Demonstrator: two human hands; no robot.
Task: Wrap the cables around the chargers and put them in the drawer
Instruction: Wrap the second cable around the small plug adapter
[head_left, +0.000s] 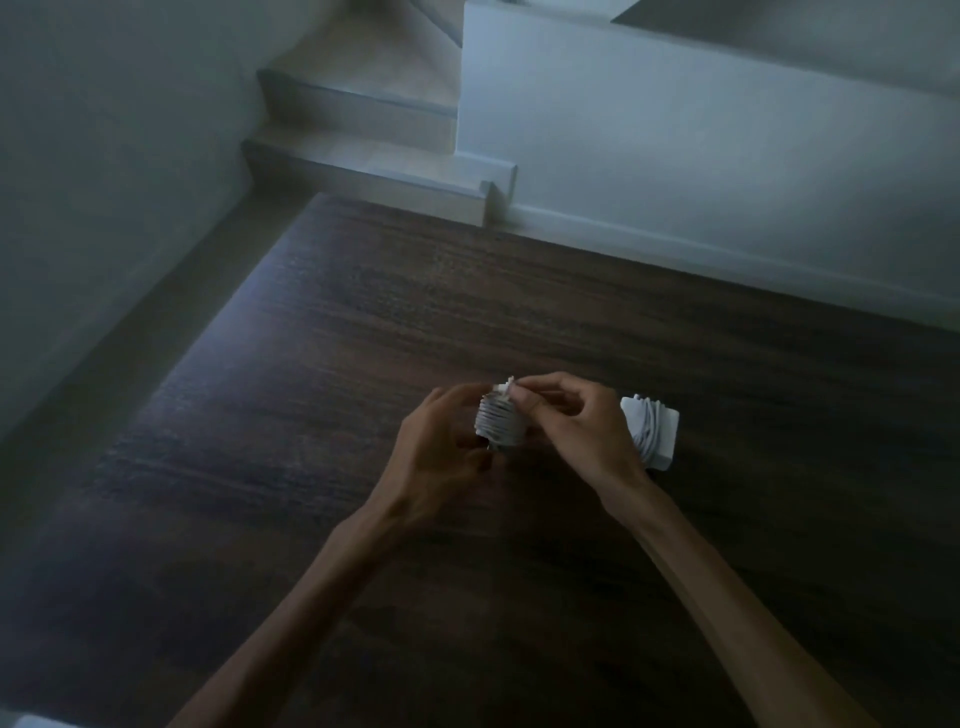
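Observation:
A white charger (500, 422) with its cable wound round it in many turns is held just above the dark wooden table (332, 332). My left hand (441, 457) grips the charger from the left and below. My right hand (571, 421) pinches the cable's end (508, 385) at the top of the charger. A second white charger (652, 428), wrapped in its own cable, lies on the table just right of my right hand, partly hidden by it. No drawer is in view.
The table runs up to a white wall (701, 156) at the back right. Light stair steps (363, 119) rise at the back left. A grey wall (104, 182) stands on the left, beyond the table's left edge.

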